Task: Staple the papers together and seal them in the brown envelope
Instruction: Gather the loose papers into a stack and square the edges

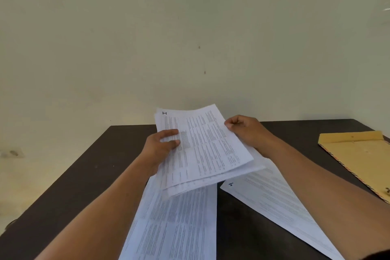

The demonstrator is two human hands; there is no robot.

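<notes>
I hold a loose stack of printed white papers (202, 148) above the dark table, its sheets slightly fanned at the near edge. My left hand (162, 143) grips the stack's left side, thumb on top. My right hand (244, 131) pinches the far right edge. Another printed sheet (175, 224) lies flat on the table under the stack, and a third sheet (274, 202) lies angled to the right, partly under my right forearm. The brown envelope (358, 158) lies flat at the table's right edge, flap toward the wall. No stapler is visible.
The dark brown table (84, 175) stands against a plain pale wall (190, 38). Its left edge runs diagonally, with light floor beyond it. A small metal object (387, 191) sits at the envelope's near right corner, cut off by the frame.
</notes>
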